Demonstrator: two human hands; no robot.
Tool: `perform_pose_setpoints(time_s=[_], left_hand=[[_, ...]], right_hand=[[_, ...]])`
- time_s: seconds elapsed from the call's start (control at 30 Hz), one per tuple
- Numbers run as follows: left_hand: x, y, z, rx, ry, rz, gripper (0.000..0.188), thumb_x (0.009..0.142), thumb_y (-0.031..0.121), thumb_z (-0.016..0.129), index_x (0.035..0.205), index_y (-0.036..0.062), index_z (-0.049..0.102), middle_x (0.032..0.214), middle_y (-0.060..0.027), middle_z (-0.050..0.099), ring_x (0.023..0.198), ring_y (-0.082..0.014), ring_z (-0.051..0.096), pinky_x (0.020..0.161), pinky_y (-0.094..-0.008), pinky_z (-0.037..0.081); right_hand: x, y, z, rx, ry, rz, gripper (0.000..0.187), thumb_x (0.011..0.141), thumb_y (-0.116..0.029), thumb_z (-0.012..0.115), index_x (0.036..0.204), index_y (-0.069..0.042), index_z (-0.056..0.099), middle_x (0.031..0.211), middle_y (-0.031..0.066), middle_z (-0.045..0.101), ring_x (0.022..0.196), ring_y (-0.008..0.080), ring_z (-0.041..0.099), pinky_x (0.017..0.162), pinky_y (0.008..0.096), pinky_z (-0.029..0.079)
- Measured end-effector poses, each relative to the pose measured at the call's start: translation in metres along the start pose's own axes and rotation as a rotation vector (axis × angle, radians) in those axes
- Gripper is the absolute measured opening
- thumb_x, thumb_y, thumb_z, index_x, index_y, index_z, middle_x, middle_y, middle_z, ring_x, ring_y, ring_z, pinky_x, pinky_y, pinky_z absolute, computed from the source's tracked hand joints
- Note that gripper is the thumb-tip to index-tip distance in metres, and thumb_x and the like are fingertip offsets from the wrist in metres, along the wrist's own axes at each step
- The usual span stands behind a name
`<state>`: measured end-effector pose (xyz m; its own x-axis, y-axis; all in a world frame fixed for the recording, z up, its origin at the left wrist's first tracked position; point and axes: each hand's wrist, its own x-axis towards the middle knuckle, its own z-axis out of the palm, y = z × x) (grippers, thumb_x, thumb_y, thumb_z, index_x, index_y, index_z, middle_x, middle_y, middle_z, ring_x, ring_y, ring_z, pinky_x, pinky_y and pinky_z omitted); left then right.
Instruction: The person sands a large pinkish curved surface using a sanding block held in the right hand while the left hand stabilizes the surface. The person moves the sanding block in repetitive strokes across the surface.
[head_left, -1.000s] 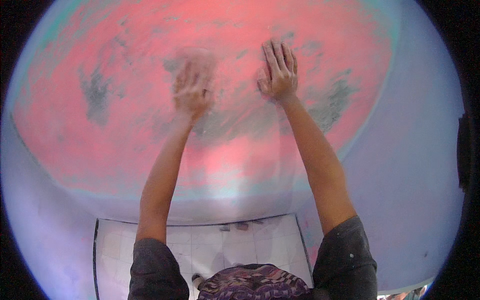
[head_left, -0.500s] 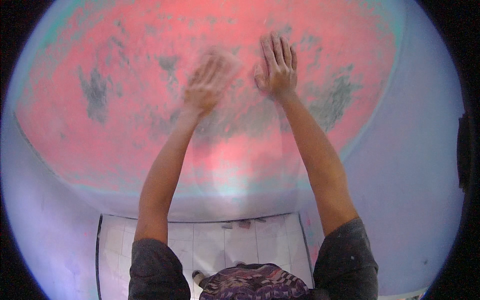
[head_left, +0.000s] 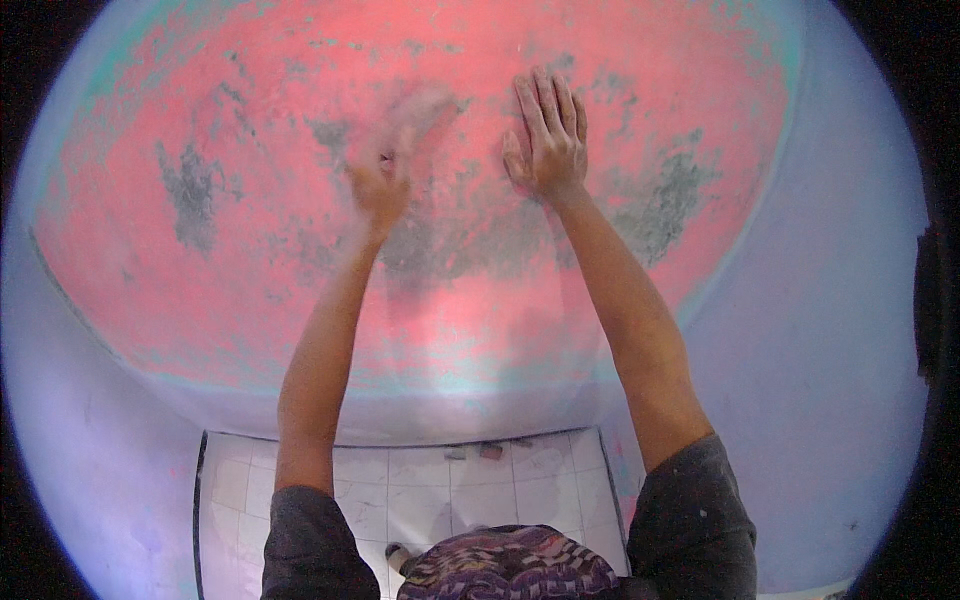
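A large pink patch (head_left: 480, 310) with grey worn spots and a greenish rim covers the pale wall in front of me. My right hand (head_left: 550, 150) lies flat against its upper part, fingers stretched and dusty, holding nothing. To the left of it, my left hand (head_left: 383, 185) is over the pink surface, smeared by motion. A pale, blurred shape (head_left: 425, 105) extends beyond its fingers; I cannot make out whether it is something held or the fingers themselves.
Bluish wall (head_left: 810, 300) surrounds the pink patch. Below is a tiled floor (head_left: 420, 490) with a few small blocks or scraps (head_left: 490, 452) by the wall's foot. A patterned cloth (head_left: 510, 565) shows at the lower edge. Something dark (head_left: 925, 305) stands at the far right.
My left hand has shifted slightly left and turned, its fingers more blurred now. My right hand stays flat on the wall, nearly in the same place.
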<state>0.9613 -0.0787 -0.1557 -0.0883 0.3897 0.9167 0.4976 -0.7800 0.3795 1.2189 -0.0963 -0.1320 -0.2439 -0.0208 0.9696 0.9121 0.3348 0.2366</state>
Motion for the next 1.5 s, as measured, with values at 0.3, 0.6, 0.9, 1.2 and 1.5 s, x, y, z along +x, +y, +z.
perform_pose_setpoints(time_s=[0.3, 0.6, 0.9, 1.2, 1.5], left_hand=[[0.078, 0.005, -0.038, 0.075, 0.498, 0.075, 0.037, 0.097, 0.033, 0.065, 0.116, 0.0018, 0.066, 0.096, -0.0175, 0.072, 0.091, -0.0344, 0.069, 0.089, -0.0422, 0.049], [0.041, -0.012, -0.003, 0.484, 0.223, 0.501, 0.054, 0.097, 0.032, 0.06, 0.145, 0.0073, 0.055, 0.152, -0.0155, 0.05, 0.143, -0.0367, 0.043, 0.117, -0.0501, 0.033], [-0.003, 0.0, 0.033, 0.739, -0.108, 0.712, 0.068, 0.101, 0.039, 0.049, 0.155, -0.001, 0.038, 0.165, -0.0188, 0.03, 0.155, -0.0337, 0.024, 0.126, -0.0482, 0.014], [0.028, 0.016, 0.027, 0.642, 0.143, 0.545, 0.065, 0.099, 0.036, 0.049, 0.159, 0.0137, 0.036, 0.165, -0.0197, 0.029, 0.154, -0.0435, 0.02, 0.126, -0.0518, 0.013], [0.076, -0.024, -0.026, 1.314, 0.233, 0.227, 0.076, 0.099, 0.045, 0.054, 0.161, 0.0081, 0.03, 0.168, -0.0225, 0.019, 0.154, -0.0506, 0.011, 0.125, -0.0582, 0.008]], right_hand=[[-0.003, 0.003, 0.003, -0.026, 0.02, 0.004, 0.066, 0.092, -0.034, 0.053, 0.153, -0.01, 0.046, 0.159, 0.0147, 0.043, 0.146, 0.0377, 0.038, 0.122, 0.0505, 0.023], [-0.003, -0.009, -0.002, -0.011, 0.045, -0.009, 0.066, 0.091, -0.032, 0.055, 0.152, -0.008, 0.048, 0.157, 0.0156, 0.045, 0.145, 0.0376, 0.04, 0.121, 0.0504, 0.024], [0.004, -0.002, -0.006, 0.025, 0.083, -0.019, 0.063, 0.093, -0.031, 0.053, 0.15, -0.007, 0.05, 0.155, 0.015, 0.048, 0.145, 0.0373, 0.04, 0.121, 0.0499, 0.025], [-0.002, 0.006, -0.008, 0.014, 0.093, -0.021, 0.061, 0.093, -0.032, 0.053, 0.149, -0.006, 0.052, 0.155, 0.0151, 0.049, 0.144, 0.0373, 0.041, 0.12, 0.0495, 0.027], [0.002, 0.02, -0.011, -0.008, 0.015, -0.005, 0.067, 0.094, -0.035, 0.053, 0.155, -0.009, 0.043, 0.159, 0.015, 0.042, 0.149, 0.0377, 0.034, 0.123, 0.0521, 0.022]])
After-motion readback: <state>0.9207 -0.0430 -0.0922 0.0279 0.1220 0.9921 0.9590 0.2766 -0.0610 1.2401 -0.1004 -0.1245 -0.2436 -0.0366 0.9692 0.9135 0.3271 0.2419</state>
